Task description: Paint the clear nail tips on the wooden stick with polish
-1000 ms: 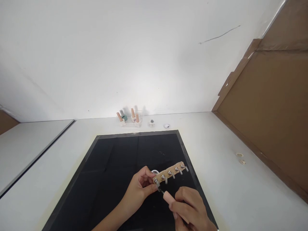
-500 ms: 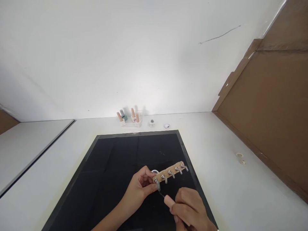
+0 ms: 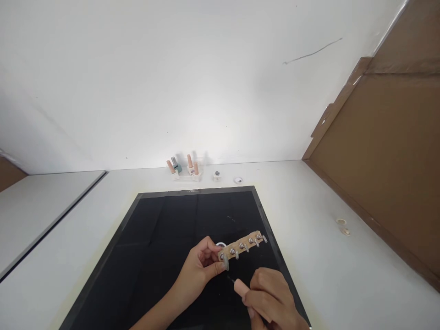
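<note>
My left hand (image 3: 196, 268) pinches the near end of a tan nail practice stand (image 3: 236, 247), a bar with several metal posts. Each post carries a small false nail; the closest false nail (image 3: 225, 262) is greyish and sits by my left thumb. A round white-rimmed item (image 3: 221, 244) shows partly behind the bar at my left fingers. My right hand (image 3: 275, 295) is closed around the peach cap of a nail polish brush (image 3: 241, 288). Its dark bristle tip points up and left, just below the closest false nail and apart from it.
Beneath my hands lies a black mat (image 3: 172, 229) on a white table (image 3: 309, 206). Along the back stand several nail polish bottles (image 3: 196, 172), a small clear jar (image 3: 216, 176) and a little round dish (image 3: 238, 180). Two small pale rings (image 3: 345, 232) lie right, near a brown cardboard panel (image 3: 385, 174).
The brush tip has come away from the closest false nail, leaving a small gap. The stand has turned slightly in my left hand.
</note>
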Demonstrator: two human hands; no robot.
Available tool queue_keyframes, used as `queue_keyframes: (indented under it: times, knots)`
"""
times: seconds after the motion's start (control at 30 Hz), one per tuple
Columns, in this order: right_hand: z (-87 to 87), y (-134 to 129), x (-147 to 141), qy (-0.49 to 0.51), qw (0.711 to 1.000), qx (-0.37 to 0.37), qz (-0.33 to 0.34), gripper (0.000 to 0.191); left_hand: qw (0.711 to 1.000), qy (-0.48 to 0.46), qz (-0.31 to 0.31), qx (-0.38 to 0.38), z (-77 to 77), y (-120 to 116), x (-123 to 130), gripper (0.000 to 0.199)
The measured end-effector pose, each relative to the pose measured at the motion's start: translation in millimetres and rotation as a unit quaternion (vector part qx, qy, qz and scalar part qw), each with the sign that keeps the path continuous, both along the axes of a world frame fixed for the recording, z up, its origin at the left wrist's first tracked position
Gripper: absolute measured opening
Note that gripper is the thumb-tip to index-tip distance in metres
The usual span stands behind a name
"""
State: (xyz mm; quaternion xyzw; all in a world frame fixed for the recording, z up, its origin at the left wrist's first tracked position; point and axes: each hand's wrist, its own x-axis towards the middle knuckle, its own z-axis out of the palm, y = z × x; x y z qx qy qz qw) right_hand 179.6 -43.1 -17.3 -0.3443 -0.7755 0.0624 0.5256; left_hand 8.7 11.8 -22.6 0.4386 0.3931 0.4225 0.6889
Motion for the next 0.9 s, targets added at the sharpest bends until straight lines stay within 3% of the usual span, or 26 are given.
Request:
queue_keyframes:
  times: [0.43,0.9]
  knots:
    - [-2.6,-3.2,-3.8,0.026,0.999,0.001,-0.035,0.021,1.0,-0.004,-0.008,-0.003,-3.5,0.1,-0.6,0.038]
    - [-1.8,2.4,1.9,0.009,0.999,0.036,-0.022,0.024,1.0,-0.024,-0.017,-0.006,-2.6,-0.8,-0.8,0.038]
